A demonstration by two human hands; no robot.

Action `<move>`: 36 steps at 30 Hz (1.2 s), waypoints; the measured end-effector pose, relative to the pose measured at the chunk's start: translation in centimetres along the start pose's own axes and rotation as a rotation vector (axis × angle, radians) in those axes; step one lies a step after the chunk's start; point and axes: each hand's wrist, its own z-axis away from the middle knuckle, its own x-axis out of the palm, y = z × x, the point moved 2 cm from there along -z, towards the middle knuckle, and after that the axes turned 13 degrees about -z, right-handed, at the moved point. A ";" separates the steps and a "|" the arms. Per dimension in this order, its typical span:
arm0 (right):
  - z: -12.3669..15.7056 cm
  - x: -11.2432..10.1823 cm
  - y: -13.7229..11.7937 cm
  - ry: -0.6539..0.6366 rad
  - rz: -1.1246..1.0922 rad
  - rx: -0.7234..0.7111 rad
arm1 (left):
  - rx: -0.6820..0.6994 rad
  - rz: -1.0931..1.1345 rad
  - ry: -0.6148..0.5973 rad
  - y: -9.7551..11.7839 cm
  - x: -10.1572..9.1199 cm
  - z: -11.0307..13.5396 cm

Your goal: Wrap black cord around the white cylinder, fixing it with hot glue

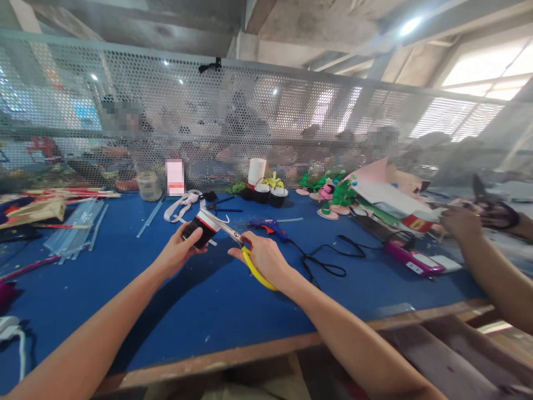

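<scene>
My left hand [177, 253] is closed around a small black cup with a red and white rim [200, 228], held tilted above the blue table [175, 311]. My right hand [266, 256] grips yellow-handled scissors [233, 236]. The blades point left and touch the rim of the cup. Both hands hover over the middle of the table.
A blue glue gun [270, 226] with a black cord [325, 264] lies behind my right hand. Clear glue sticks [77, 230] lie at left. Black cups with handles [270, 193], green and pink craft pieces [333, 194] and a perforated metal screen [250, 122] stand behind. Another person's arm [487, 261] is at right.
</scene>
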 end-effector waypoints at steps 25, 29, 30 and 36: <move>0.3 -0.2 -0.4 0.009 -0.031 -0.009 | 0.005 -0.035 0.005 0.2 0.2 0.2; 0.2 -0.1 -0.1 0.021 -0.005 -0.018 | 0.005 0.000 0.022 0.3 0.2 0.2; 0.1 0.0 0.0 0.021 0.000 -0.014 | 0.001 0.015 0.019 0.3 0.2 0.2; 0.1 -0.2 -0.2 -0.012 -0.017 0.013 | -0.095 0.076 -0.058 0.1 -0.3 -0.1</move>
